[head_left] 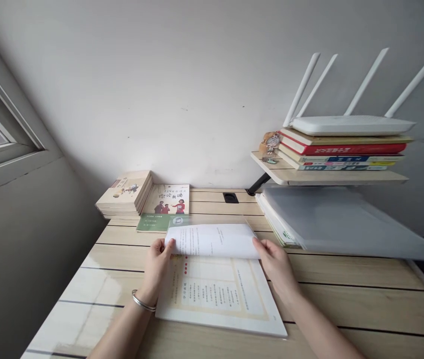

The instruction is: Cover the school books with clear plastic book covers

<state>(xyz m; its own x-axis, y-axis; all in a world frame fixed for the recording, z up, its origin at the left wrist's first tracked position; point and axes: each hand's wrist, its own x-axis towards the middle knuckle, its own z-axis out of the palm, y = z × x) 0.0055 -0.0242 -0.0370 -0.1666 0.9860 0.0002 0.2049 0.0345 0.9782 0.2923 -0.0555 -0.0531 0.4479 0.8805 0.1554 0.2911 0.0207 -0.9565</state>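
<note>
In front of me a book (215, 294) lies flat on the desk, its printed page framed in pale yellow. Across its upper part a white printed sheet (212, 239) is raised or folded, with a strip of clear plastic film (219, 219) along its far edge. My left hand (159, 264) pinches the sheet's left edge, thumb on top. On the opposite edge my right hand (273, 262) has the same kind of hold. The undersides of both grips are hidden, so I cannot tell how many layers they hold.
Behind the sheet lies a green-and-white book (167, 204), beside a stack of books (125, 192). At right, clear plastic sheets (324, 219) overhang papers under a raised shelf (331, 176). The shelf bears books (353, 149), a figurine (271, 143) and a white router (353, 124).
</note>
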